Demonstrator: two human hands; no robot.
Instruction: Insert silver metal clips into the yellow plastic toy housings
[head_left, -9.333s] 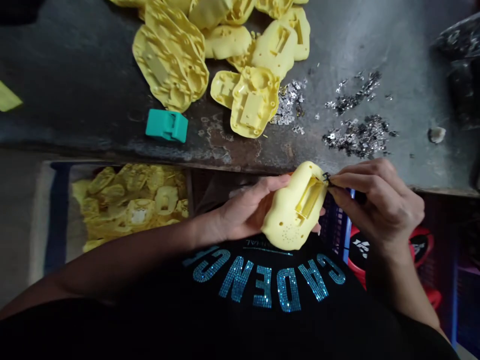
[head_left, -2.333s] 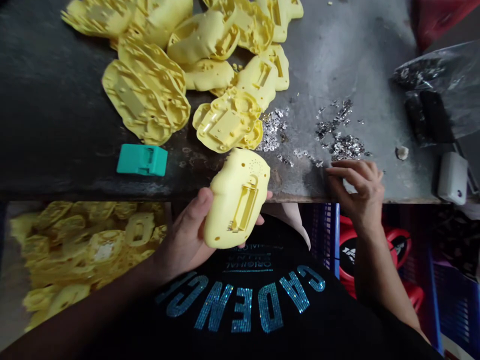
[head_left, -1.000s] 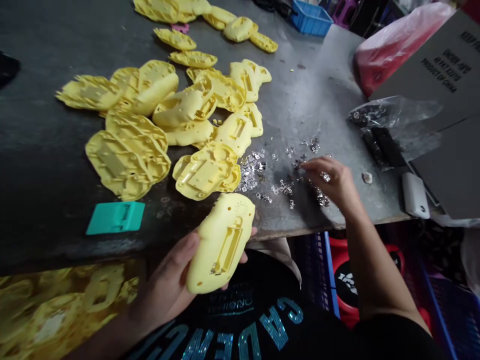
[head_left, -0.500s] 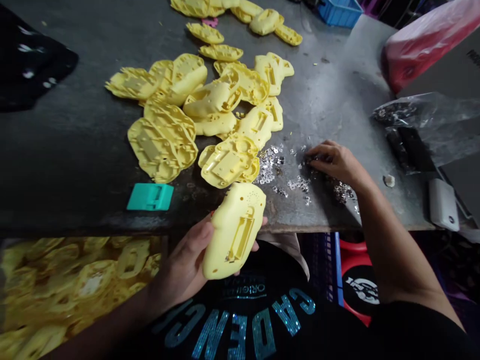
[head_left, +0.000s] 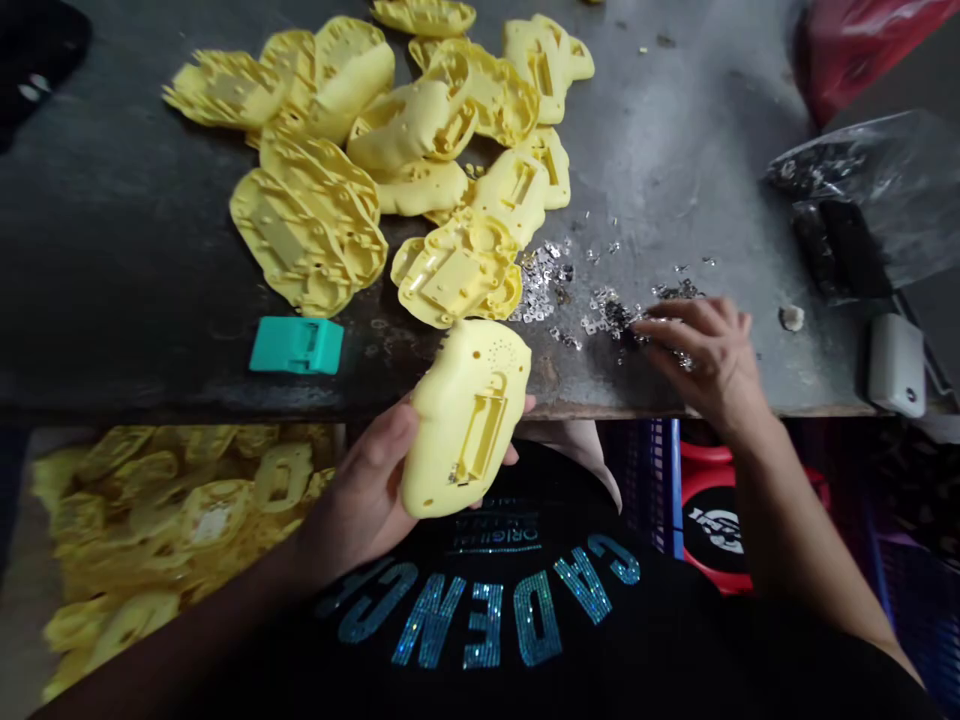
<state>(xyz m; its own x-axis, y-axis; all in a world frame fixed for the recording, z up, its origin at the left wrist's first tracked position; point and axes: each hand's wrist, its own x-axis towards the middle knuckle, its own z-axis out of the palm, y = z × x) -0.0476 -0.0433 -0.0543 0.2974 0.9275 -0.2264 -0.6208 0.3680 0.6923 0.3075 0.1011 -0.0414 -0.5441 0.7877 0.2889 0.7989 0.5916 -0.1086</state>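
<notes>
1. My left hand (head_left: 371,480), just below the middle of the frame, is closed around the edges of a yellow plastic housing (head_left: 466,420), thumb on the near side and fingertips showing at the far side.
2. I hold that housing tilted, its long slot and cluster of small holes facing up, probably so the slot is open to view and to my other hand. What looks like a small metal contact sits at the slot's lower end.
3. My right hand (head_left: 709,355), right of centre, is half curled over the loose metal clips (head_left: 611,315), fingers bent and close together. Blur hides the tips, so I cannot tell whether a clip is pinched.
4. Another heap of metal clips (head_left: 544,285) lies beside the open yellow shells (head_left: 457,270) at upper centre; both seem set near the bench edge for easy reach.
5. A stack of yellow shells (head_left: 307,225) leans together at upper left, perhaps nested to save room. Just below it rests a teal block (head_left: 296,345).
</notes>
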